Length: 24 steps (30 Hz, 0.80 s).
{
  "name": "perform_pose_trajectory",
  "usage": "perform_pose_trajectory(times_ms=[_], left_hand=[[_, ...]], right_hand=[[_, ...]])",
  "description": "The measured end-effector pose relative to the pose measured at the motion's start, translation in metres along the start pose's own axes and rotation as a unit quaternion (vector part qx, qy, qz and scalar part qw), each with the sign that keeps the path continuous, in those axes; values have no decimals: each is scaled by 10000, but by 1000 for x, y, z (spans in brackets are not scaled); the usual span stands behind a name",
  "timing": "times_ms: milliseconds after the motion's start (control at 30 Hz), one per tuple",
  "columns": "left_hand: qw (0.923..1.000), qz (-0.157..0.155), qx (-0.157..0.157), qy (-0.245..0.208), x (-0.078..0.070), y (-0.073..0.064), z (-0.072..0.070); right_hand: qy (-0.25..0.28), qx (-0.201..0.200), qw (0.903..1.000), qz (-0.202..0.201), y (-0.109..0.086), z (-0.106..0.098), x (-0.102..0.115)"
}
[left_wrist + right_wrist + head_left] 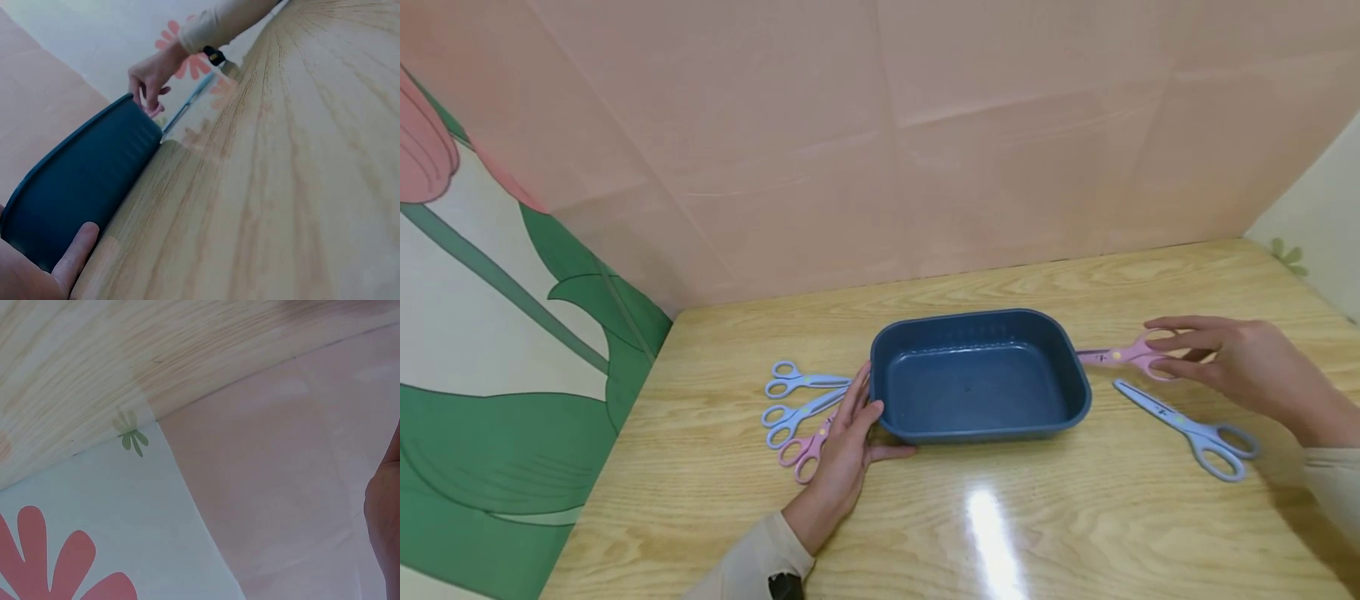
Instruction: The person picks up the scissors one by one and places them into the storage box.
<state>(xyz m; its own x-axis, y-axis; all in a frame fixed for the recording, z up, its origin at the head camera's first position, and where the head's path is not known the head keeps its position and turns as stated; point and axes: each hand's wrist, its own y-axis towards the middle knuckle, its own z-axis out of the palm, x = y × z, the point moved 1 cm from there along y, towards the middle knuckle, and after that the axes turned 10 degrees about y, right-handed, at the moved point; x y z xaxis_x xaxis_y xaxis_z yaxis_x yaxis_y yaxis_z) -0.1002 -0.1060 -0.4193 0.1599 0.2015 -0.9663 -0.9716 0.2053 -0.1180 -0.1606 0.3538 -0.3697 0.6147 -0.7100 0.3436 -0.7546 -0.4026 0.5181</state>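
Observation:
A dark blue rectangular plastic bin stands on the wooden table. My left hand holds its front left corner, the thumb along the front wall and fingers at the left side. To the bin's right, my right hand pinches the handles of pink scissors; their blades point left and the tips are hidden by the bin. Light blue scissors lie just in front of that hand. Left of the bin are two more blue scissors and pink scissors, partly covered by my left hand.
A pink sheet covers the wall behind the table. A panel with green leaves and a pink flower stands at the left, and a pale wall at the right.

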Motion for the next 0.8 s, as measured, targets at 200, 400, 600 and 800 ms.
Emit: perform_pose_trajectory(times_ms=[200, 400, 600, 800], left_hand=[[10000, 34, 5, 38, 1, 0, -1], [9998, 127, 88, 83, 1, 0, -1], [9999, 82, 40, 83, 0, 0, -1], [9999, 7, -37, 105, 0, -1, 0]], right_hand=[[18, -103, 9997, 234, 0, -3, 0], [129, -38, 9974, 705, 0, -6, 3], [278, 155, 9911, 1292, -2, -7, 4], [328, 36, 9914, 1263, -2, -8, 5]])
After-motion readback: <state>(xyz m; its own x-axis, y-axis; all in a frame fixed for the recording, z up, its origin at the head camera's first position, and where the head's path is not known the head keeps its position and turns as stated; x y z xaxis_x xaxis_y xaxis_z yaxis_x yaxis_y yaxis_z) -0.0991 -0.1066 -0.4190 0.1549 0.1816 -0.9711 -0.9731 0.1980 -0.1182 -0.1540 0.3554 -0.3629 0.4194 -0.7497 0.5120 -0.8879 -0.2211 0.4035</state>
